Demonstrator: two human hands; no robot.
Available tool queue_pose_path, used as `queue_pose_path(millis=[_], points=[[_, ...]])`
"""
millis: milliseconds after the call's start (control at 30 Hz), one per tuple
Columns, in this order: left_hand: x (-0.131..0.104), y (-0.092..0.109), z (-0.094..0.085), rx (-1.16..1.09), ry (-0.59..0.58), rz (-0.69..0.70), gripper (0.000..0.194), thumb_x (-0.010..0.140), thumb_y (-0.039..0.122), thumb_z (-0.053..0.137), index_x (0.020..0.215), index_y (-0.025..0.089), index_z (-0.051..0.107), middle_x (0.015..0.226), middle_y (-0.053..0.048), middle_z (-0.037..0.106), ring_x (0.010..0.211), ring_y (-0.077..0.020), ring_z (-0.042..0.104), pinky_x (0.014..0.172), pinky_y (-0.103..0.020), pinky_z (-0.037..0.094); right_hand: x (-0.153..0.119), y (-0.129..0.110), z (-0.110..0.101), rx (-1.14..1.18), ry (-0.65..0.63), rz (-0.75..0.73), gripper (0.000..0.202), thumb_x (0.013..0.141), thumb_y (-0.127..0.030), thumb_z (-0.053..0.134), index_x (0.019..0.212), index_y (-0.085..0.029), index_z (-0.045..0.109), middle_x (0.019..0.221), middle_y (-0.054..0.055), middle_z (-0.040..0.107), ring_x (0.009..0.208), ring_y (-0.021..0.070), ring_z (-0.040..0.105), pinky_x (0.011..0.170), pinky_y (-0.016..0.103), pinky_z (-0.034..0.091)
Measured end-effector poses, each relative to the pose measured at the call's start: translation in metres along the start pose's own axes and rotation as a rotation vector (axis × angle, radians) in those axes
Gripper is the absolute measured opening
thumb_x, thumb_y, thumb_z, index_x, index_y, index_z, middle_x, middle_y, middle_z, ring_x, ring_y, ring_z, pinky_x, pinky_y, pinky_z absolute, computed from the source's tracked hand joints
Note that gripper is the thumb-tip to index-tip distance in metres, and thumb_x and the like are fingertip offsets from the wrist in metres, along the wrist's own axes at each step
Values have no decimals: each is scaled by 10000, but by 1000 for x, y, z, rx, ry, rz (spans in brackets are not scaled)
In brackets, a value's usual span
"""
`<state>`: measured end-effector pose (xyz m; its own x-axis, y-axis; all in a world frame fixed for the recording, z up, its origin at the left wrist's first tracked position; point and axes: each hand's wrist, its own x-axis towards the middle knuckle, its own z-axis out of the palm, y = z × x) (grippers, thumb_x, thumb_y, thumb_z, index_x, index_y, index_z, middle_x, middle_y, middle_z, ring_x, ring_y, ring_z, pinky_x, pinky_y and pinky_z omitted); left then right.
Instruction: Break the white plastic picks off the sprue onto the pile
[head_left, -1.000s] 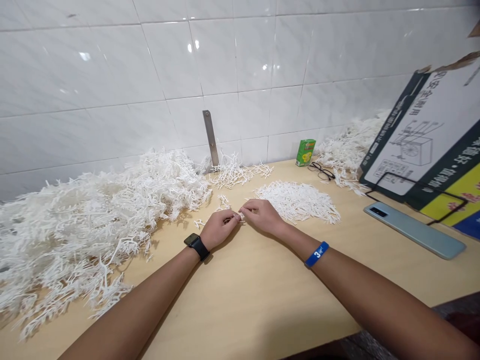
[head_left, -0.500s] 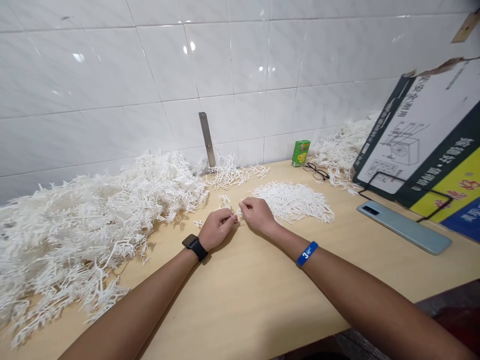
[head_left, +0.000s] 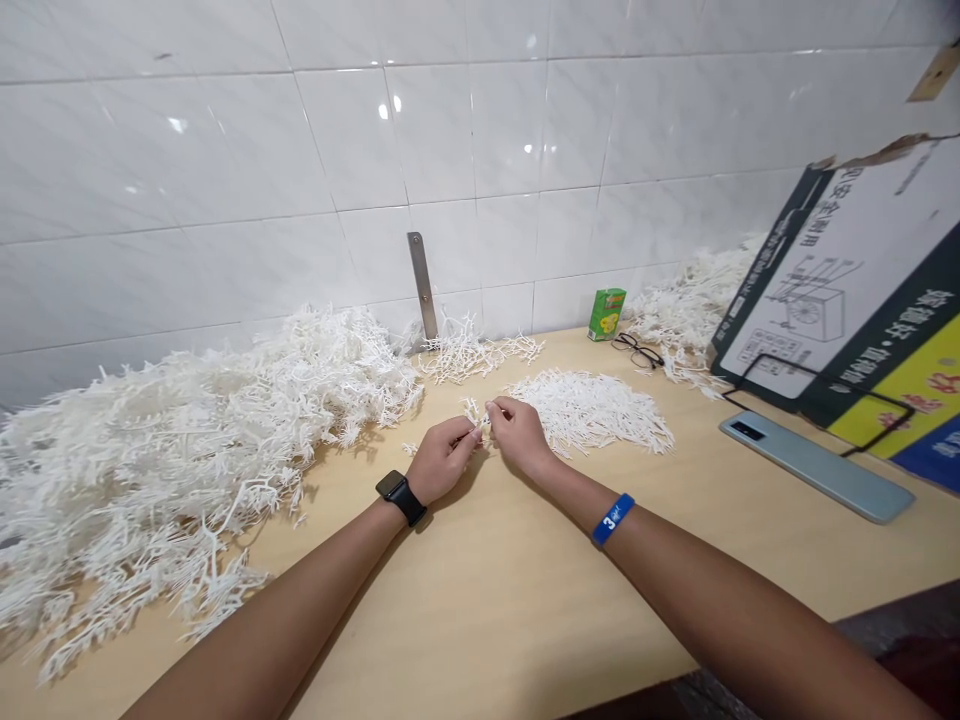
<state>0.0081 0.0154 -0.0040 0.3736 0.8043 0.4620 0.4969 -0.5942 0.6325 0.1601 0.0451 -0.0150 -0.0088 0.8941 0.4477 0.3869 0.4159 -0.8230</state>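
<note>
My left hand (head_left: 442, 462), with a black watch on its wrist, pinches a small white branched plastic piece (head_left: 472, 410) between thumb and fingers. Close beside it, my right hand (head_left: 519, 436) is closed in a pinch at the same piece; its fingertips partly hide the contact. A flat heap of short white plastic bits (head_left: 600, 410) lies just right of my right hand. To the left spreads a large tangled pile of white branched plastic pieces (head_left: 225, 430). A smaller bunch of branching pieces (head_left: 469, 352) lies behind my hands.
A metal strip (head_left: 423, 285) leans on the tiled wall. A green box (head_left: 606, 314) and black glasses (head_left: 637, 350) stand at the back. On the right are a phone (head_left: 817, 468), a black wire frame (head_left: 874, 440), a printed carton (head_left: 840, 290) and another white pile (head_left: 694, 300).
The camera view has shifted slightly, so everything sits a bit lower and farther right. Both hands stay together, pinching at the small white piece, with fingertips slightly closer.
</note>
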Motion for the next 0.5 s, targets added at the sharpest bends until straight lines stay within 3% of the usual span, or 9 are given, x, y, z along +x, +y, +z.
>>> queue_pose_path(millis=[500], points=[[1,5,2,29,13,1,327,941,308,425,677,171,561,663,-14,566,653,-140,500,647,-271,378,-1,-4,-1,2,81,-18,364,876,-338,423,554,-204,316,547,-38,360,560,124,343,562,261,252]])
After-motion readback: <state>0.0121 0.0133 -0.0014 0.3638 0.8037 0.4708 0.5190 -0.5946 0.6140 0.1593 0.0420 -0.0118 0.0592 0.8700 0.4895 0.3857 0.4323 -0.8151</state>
